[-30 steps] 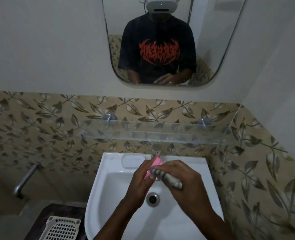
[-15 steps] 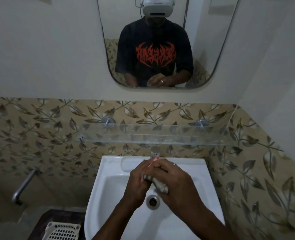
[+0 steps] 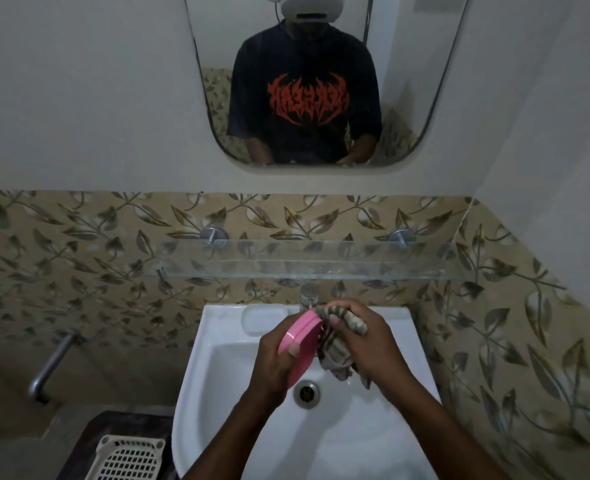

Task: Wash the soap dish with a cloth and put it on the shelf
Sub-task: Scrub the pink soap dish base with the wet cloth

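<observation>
My left hand (image 3: 276, 362) grips a pink oval soap dish (image 3: 302, 337), tilted on edge over the white sink (image 3: 217, 375). My right hand (image 3: 369, 344) is closed on a grey striped cloth (image 3: 338, 351), pressing it against the dish's right side; the cloth hangs down toward the drain (image 3: 306, 392). The glass shelf (image 3: 307, 261) runs along the tiled wall just above the tap (image 3: 309, 295), with nothing on it.
A mirror (image 3: 321, 81) above reflects a person in a dark shirt. A white slotted basket (image 3: 127, 459) sits on a dark surface left of the sink. A metal pipe (image 3: 49, 368) juts from the left wall. The right wall stands close to the sink.
The soap dish has turned so its pink side now faces me. The cloth has opened out and hangs lower from my right hand. Both hands stay over the basin.
</observation>
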